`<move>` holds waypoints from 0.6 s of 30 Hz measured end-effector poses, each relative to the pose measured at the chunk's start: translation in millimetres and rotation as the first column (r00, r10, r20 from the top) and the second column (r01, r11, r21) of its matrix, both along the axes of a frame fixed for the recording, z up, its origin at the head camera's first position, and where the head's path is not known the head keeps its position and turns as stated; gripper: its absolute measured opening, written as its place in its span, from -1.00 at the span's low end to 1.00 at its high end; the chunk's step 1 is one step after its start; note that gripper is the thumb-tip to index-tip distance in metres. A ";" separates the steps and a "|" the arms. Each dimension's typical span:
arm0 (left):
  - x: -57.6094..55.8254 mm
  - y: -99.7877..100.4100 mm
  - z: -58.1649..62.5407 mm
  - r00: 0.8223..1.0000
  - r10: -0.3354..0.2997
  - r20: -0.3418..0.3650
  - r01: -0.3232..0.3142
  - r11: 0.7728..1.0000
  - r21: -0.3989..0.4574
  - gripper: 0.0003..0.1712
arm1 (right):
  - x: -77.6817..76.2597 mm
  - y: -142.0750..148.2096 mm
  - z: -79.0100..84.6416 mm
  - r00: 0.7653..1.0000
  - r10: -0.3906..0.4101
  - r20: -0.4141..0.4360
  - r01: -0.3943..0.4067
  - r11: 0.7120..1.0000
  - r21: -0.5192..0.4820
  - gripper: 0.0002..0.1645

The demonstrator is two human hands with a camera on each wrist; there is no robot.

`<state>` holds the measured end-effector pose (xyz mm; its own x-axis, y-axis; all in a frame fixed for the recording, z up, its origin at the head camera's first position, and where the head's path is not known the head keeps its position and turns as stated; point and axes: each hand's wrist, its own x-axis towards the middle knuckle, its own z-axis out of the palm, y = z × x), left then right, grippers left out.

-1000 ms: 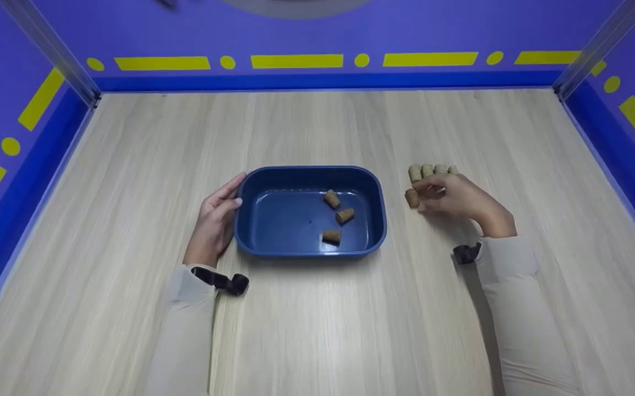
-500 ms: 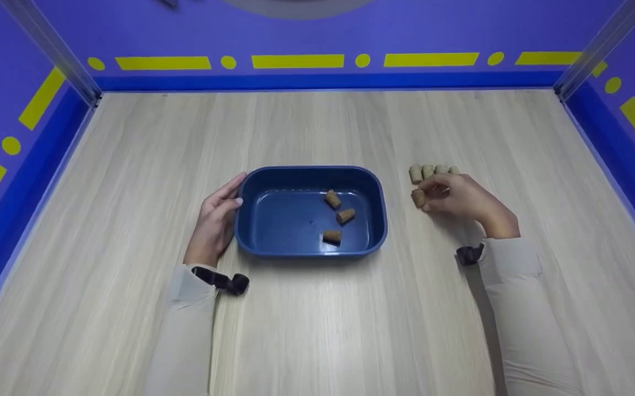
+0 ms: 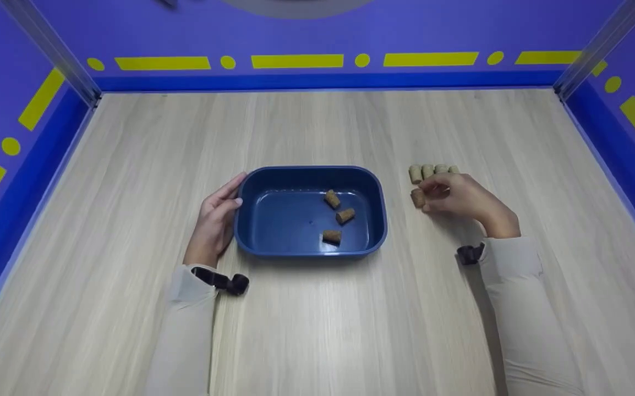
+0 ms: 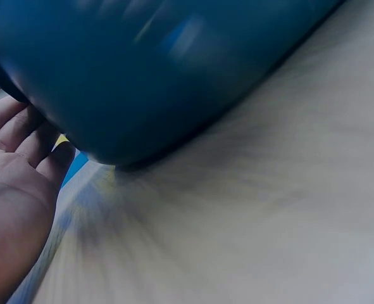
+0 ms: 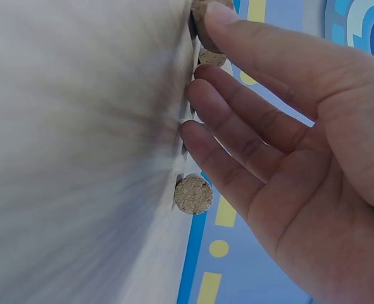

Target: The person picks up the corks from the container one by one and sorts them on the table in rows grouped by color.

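Observation:
At its left end, the blue plastic box is held by my left hand, the thumb at the rim and the fingers along the outer wall. Three brown corks, one of them a cork near the front, lie in the box's right half. To the right of the box, my right hand pinches another brown cork between thumb and forefinger, at the table surface. In the right wrist view, this cork shows at the top and the other fingers are loosely spread.
Just beyond my right hand stands a row of several paler corks, partly covered by the fingers. One cork's round end faces the right wrist camera. Blue walls with yellow marks border the wooden table.
My right hand has shifted slightly to the right with the brown cork, then stayed nearly still. The left hand and the box have not moved.

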<state>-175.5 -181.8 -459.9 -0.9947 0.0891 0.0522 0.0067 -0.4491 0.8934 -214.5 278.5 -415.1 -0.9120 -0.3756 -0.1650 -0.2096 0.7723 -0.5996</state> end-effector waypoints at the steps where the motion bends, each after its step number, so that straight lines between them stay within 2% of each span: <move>1: 0.2 0.0 0.2 1.000 -0.001 -0.002 0.001 1.000 0.000 -0.35 | 0.1 -0.1 0.2 1.000 0.001 0.003 -0.001 1.000 0.002 -0.52; 11: 0.4 -0.5 -0.3 1.000 -0.006 -0.002 0.006 1.000 0.011 -0.36 | -0.1 -0.4 1.2 1.000 -0.007 0.020 0.007 1.000 0.007 -0.52; 18: 0.3 0.5 -0.7 1.000 0.013 0.003 -0.013 1.000 0.009 -0.36 | 0.1 -0.8 4.6 1.000 0.000 0.021 0.000 1.000 0.003 -0.46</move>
